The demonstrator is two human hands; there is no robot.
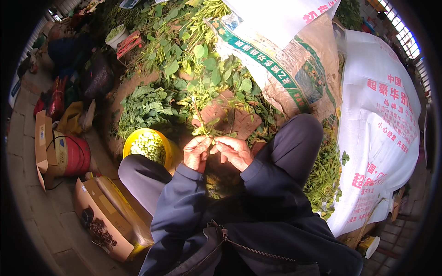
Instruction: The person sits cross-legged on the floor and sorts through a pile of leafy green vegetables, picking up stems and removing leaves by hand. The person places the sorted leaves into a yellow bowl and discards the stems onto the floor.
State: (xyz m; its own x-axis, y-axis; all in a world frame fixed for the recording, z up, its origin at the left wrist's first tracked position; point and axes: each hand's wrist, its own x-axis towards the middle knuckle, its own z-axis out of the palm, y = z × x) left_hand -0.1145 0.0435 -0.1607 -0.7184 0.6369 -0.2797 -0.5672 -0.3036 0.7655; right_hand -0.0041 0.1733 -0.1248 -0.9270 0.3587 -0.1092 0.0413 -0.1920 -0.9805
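Observation:
In front of my lap, my left hand (197, 153) pinches the lower end of a leafy bean stalk (198, 112) between thumb and fingers. My right hand (236, 151) meets it there, its thumb and forefinger closed at the same green end; whether a pod is between them is too small to tell. Beside my left knee, a yellow bucket (168, 146) holds many shelled green beans (146, 146). Beyond my hands lie bricks (244, 123) and a heap of cut bean plants (152, 107) with leaves and pods.
White printed sheeting (376, 120) covers a pile at right, near a woven sack (293, 72). Cardboard boxes (100, 220) and a red-and-yellow drum-shaped container (70, 155) stand at left. Farther off are a white bucket of green beans (116, 37) and a red stool (128, 45).

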